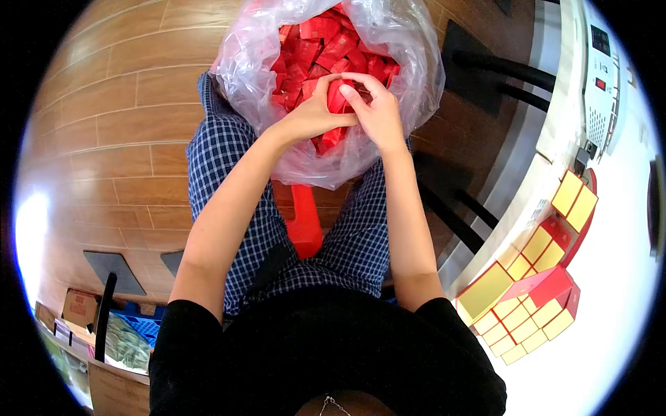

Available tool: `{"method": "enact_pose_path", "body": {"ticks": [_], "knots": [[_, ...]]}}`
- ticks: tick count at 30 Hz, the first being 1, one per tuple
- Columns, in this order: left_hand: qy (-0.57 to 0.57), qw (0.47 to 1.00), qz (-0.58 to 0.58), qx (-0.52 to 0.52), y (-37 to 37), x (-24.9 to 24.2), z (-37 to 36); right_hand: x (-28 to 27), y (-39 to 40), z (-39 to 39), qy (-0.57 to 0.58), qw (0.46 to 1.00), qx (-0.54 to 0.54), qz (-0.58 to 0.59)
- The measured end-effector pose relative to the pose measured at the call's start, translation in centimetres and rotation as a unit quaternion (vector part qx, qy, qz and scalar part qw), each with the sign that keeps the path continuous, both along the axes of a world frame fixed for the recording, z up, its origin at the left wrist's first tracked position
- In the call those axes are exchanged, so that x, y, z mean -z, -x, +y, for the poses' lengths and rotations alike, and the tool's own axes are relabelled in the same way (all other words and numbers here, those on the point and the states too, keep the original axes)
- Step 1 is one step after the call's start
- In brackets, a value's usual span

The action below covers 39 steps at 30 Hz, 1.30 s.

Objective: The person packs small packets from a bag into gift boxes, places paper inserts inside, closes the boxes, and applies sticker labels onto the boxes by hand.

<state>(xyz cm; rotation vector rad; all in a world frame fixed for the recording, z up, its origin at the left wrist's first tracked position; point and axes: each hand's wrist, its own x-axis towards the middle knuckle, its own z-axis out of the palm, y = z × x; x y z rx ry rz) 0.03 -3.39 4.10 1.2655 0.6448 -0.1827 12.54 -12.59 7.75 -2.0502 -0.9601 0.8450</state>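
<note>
Both hands are over a clear plastic bag [423, 76] full of small red packets [302, 57]. My left hand [316, 114] curves around the left side of a red packet [338, 102], its thumb stretched toward the right. From the other side my right hand [378, 114] holds the same packet, thumb over its top, fingertips meeting those of my left hand. The packet is partly hidden by the fingers. More red packets lie just below the hands in the bag.
Red and yellow boxes [517, 322] stand on the white table [590, 298] at the right, near a white device [600, 90]. Black metal legs [451, 222] rise beside the bag. A blue crate [142, 322] and a cardboard box [80, 308] are at the lower left.
</note>
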Motion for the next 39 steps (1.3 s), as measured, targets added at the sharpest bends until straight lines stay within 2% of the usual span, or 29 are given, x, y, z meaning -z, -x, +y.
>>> {"method": "enact_pose_path", "body": {"ticks": [4,5,7,9,10,11,12,15,16,17,18,20,21,23,24,25,27,28,29,31,33,35,37,39], "knots": [[-0.021,1.0,-0.012,-0.011,0.0,2.0,-0.6,1.7,-0.7,0.0,-0.009,0.998,-0.008,-0.059],[-0.027,0.998,-0.01,-0.06,-0.2,2.6,-0.6,1.9,-0.9,0.2,0.026,0.997,0.045,-0.061],[-0.041,0.987,0.005,-0.155,-0.2,2.5,-0.3,7.4,-3.5,-0.9,0.004,0.993,0.119,0.018],[-0.063,0.977,0.054,-0.199,-0.4,1.8,0.0,12.1,-4.5,-2.3,0.034,0.939,0.259,0.222],[-0.063,0.976,0.056,-0.2,-0.4,2.0,-0.1,16.5,-6.0,-4.4,0.068,0.944,0.249,0.206],[-0.077,0.974,0.077,-0.201,-0.5,2.3,-0.2,17.3,-6.6,-4.6,0.166,0.93,0.29,0.155],[-0.09,0.97,0.098,-0.202,-0.5,2.5,-0.2,17.4,-7.2,-5.1,0.167,0.93,0.288,0.158],[-0.089,0.966,0.096,-0.224,-0.5,2.9,0.0,17.5,-7.5,-7.4,0.065,0.949,0.278,0.134],[-0.089,0.966,0.099,-0.222,-0.6,2.7,0.0,17.6,-7.0,-8.1,0.154,0.968,0.193,-0.031],[-0.074,0.966,0.104,-0.223,-0.6,2.4,0.0,17.7,-6.7,-8.5,0.237,0.947,0.098,-0.194],[-0.059,0.966,0.109,-0.225,-0.7,2.3,0.0,18.0,-6.5,-8.7,0.239,0.947,0.098,-0.191],[-0.052,0.967,0.107,-0.226,-0.9,2.6,-0.2,17.7,-5.7,-7.8,0.234,0.906,-0.075,-0.346],[-0.046,0.967,0.101,-0.228,-0.9,2.7,-0.3,17.7,-5.8,-7.1,0.235,0.907,-0.075,-0.341],[-0.06,0.968,0.119,-0.213,-1.0,3.0,-0.6,18.0,-6.2,-5.3,0.334,0.92,-0.009,-0.203],[-0.071,0.968,0.132,-0.2,-1.0,3.2,-0.6,17.7,-6.2,-4.5,0.305,0.935,0.046,-0.174],[-0.073,0.968,0.134,-0.197,-0.9,3.3,-0.6,17.1,-6.4,-3.7,0.305,0.936,0.049,-0.17],[-0.048,0.966,0.105,-0.23,-0.9,3.4,-0.6,16.5,-7.6,-2.6,0.123,0.981,0.143,0.036],[-0.047,0.962,0.12,-0.239,-1.0,3.5,-0.6,16.6,-8.7,-2.7,0.026,0.966,0.149,0.208],[-0.046,0.963,0.118,-0.238,-1.1,3.0,-0.5,12.7,-7.6,-1.4,-0.04,0.897,0.199,0.393],[0.066,0.95,0.114,-0.284,-1.5,1.1,0.0,8.6,-7.3,-0.8,-0.083,0.798,0.198,0.563],[0.099,0.944,0.091,-0.301,-1.8,0.5,-0.3,7.0,-6.2,-0.6,-0.117,0.762,0.173,0.613],[0.09,0.961,0.007,-0.26,-1.9,1.5,-1.0,5.4,-3.6,0.4,-0.056,0.796,0.249,0.548],[0.076,0.967,-0.001,-0.243,-2.0,2.1,-1.4,5.8,-0.7,1.3,-0.009,0.827,0.415,0.378],[0.087,0.971,0.015,-0.222,-1.9,2.4,-1.4,8.3,-0.5,0.4,-0.063,0.937,0.294,0.175]]}}
